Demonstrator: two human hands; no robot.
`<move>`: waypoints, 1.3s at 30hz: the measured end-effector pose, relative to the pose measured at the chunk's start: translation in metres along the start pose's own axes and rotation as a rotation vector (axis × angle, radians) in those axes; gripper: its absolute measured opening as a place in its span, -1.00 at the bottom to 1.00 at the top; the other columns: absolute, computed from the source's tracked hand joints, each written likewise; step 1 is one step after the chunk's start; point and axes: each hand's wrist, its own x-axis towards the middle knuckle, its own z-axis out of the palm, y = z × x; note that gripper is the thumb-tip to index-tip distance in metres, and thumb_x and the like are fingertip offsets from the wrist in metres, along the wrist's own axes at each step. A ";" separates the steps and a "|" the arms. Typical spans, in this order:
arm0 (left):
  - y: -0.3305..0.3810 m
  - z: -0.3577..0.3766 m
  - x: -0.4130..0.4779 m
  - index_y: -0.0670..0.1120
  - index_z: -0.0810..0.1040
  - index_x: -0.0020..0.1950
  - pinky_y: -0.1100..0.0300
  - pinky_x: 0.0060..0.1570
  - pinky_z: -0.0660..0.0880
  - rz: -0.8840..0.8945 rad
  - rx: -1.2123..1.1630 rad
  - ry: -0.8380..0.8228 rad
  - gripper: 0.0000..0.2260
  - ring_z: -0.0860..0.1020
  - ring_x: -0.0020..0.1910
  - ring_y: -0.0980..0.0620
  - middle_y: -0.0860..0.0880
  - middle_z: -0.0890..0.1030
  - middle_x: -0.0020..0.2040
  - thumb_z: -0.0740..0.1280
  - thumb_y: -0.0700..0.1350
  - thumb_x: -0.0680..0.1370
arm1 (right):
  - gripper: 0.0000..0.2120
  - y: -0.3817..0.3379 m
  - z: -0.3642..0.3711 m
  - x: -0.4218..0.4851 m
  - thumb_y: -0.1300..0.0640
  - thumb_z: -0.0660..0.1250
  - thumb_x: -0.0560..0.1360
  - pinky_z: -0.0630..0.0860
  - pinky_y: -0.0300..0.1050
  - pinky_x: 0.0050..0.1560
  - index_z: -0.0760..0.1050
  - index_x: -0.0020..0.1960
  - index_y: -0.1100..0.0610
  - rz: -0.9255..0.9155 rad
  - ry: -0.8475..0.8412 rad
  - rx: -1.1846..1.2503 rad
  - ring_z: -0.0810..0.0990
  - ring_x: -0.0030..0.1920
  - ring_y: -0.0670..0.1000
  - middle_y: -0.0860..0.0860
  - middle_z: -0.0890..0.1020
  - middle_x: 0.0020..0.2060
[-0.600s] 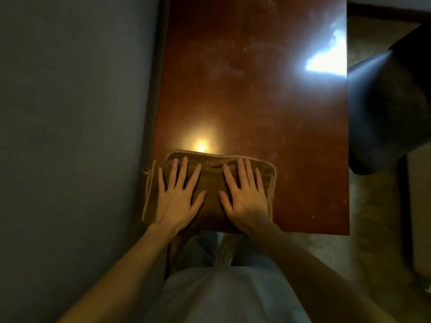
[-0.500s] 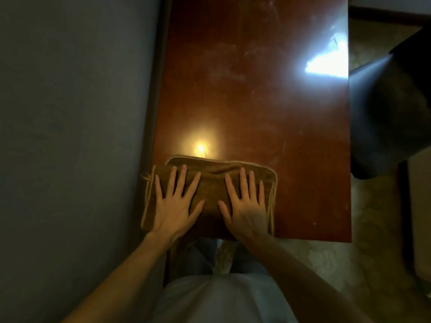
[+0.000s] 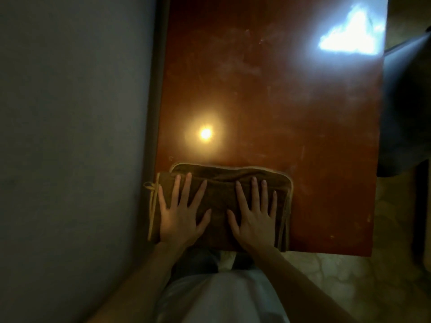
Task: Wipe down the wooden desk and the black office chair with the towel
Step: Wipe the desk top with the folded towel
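Your towel (image 3: 219, 194) lies folded at the near left corner of the desk (image 3: 279, 108), its long axis running left to right along the near edge, so it meets the length of the desk broadside. Your left hand (image 3: 179, 217) and right hand (image 3: 254, 217) rest flat on it side by side, fingers straight and spread, gripping nothing, all of them aimed at the far end. That is the relation the next stroke turns on: nearly all the bare desk lies ahead of your fingertips and off to your right, with pale smears showing in the middle and far part. I judge that a push straight away from you would carry the towel's full width up the left half, and that the right strip, which the towel doesn't cover, would need a second pass. The towel's left end hangs just past the desk's left edge, close to the wall (image 3: 70, 136), and its near edge sits about level with the desk's near edge, so there's little room to draw back. The chair (image 3: 405, 113) stands beyond the desk's right edge, well apart from the towel, and your right hand is the nearer one to it; by the look of things it is not yet wiped. Press evenly with both palms, or the folded layers may slide apart
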 end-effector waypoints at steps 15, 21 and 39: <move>-0.009 -0.012 0.059 0.14 0.09 0.67 -0.44 0.50 -0.06 0.020 -0.014 0.081 -0.25 0.04 0.66 -0.18 -0.11 0.03 0.69 0.20 0.31 0.52 | -0.24 0.012 -0.015 0.069 -0.30 0.18 0.54 -0.09 0.33 0.57 0.04 0.65 -0.11 -0.155 0.060 -0.049 -0.02 0.64 0.24 0.14 0.02 0.65; -0.015 -0.028 0.106 0.14 0.09 0.67 -0.45 0.50 -0.04 0.008 -0.017 0.108 -0.29 0.03 0.66 -0.18 -0.11 0.02 0.69 0.12 0.32 0.55 | -0.29 0.012 -0.026 0.116 -0.33 0.07 0.57 -0.10 0.32 0.57 0.06 0.65 -0.11 -0.153 0.073 -0.047 -0.03 0.64 0.23 0.13 0.01 0.65; -0.023 -0.063 0.246 0.14 0.02 0.68 -0.44 0.50 -0.09 0.020 -0.011 0.205 -0.27 -0.07 0.67 -0.14 -0.08 -0.05 0.70 0.14 0.31 0.55 | -0.30 0.007 -0.055 0.241 -0.34 0.02 0.60 -0.08 0.34 0.58 0.06 0.66 -0.08 -0.100 0.204 -0.060 -0.10 0.65 0.19 0.12 -0.01 0.65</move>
